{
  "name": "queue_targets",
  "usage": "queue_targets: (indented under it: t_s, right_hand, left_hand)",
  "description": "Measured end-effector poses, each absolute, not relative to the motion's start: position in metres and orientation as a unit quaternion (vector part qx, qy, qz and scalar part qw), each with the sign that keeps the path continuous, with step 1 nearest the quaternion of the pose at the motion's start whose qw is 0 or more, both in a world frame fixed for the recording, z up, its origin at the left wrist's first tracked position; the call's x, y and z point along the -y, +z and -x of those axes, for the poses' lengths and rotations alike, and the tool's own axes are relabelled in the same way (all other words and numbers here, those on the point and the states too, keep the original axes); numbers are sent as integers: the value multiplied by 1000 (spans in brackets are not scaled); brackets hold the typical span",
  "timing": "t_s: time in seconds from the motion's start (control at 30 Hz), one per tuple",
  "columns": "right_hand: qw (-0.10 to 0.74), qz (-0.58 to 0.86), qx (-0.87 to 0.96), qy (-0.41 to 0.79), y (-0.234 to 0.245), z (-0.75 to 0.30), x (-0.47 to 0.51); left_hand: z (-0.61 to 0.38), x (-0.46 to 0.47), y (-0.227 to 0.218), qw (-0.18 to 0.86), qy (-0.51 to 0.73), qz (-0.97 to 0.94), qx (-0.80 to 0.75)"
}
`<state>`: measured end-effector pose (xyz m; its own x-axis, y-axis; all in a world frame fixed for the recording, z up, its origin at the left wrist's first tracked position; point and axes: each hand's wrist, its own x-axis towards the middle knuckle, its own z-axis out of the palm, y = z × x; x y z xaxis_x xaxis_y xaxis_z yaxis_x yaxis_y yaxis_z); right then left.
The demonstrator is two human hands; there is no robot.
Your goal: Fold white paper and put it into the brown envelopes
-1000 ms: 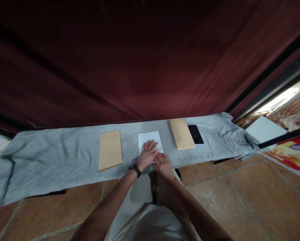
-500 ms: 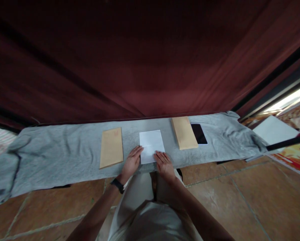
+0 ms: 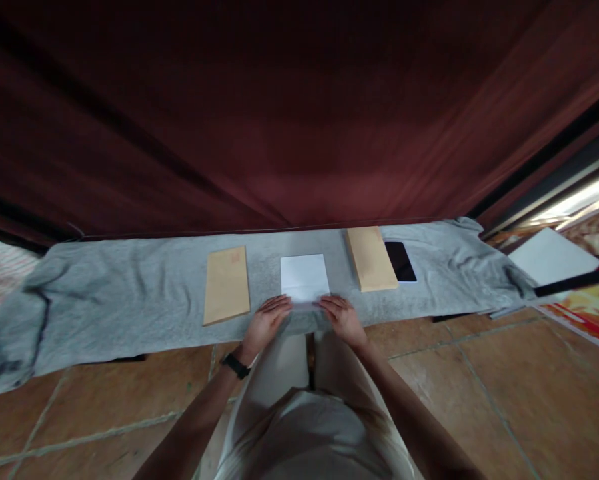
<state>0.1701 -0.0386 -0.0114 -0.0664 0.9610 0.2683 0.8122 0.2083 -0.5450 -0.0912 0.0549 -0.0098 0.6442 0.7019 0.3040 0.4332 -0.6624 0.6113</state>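
A white sheet of paper (image 3: 304,273) lies in front of me on a grey cloth, its near edge turned up. At the near left corner, the fingers of my left hand (image 3: 267,325) are closed on the paper. My right hand (image 3: 343,319) grips the near right corner in the same way. The fingertips cover both corners, and the thumbs are mostly hidden. To the left of the paper is a flat brown envelope (image 3: 227,287) with a faint reddish mark. A thick stack of brown envelopes (image 3: 373,260) sits to the right.
Beside the stack lies a dark-screened tablet (image 3: 400,261). The grey cloth (image 3: 129,287) covers a long, narrow surface. Behind it hangs a dark red curtain (image 3: 299,147). A white panel (image 3: 549,257) and a colourful printed sheet (image 3: 589,310) are at the far right, above a tiled floor (image 3: 454,380).
My hands have gone from lying flat on the paper to holding its near corners. The paper's near edge has come up, so its visible face looks shorter. The view has shifted slightly.
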Motion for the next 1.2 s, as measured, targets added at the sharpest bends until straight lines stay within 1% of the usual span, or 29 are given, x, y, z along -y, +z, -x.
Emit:
queue_targets:
  t_s: [0.17,0.33,0.47,0.6,0.73,0.83,1.0,1.2]
  right_hand:
    - [344,624,683,159,-14,-185,39]
    - [334,667,648,154,-11,-184,28]
    - [320,698,620,164,-4,-181,13]
    - [274,740,585,185,3,-177,-1]
    - [185,796,545,188,12,-171,-12]
    - [140,821,524,178,16,-167,-19]
    - [100,840,509,162,22,-163,-27]
    - [80,853,501,126,26,-158,-34]
  left_hand:
    - [96,-51,-10,302,300,-836,-347]
    - [88,-56,-4,324,311,-774,-447]
    - [79,-64,-1,293,318,-760,-486]
    - [68,-72,1,283,325,-745,-509]
    - [57,-81,5,279,308,-723,-551]
    - [49,-87,8,256,281,-716,-586]
    - [41,-95,13,221,205,-718,-627]
    - [34,-100,18,173,134,-715,-664]
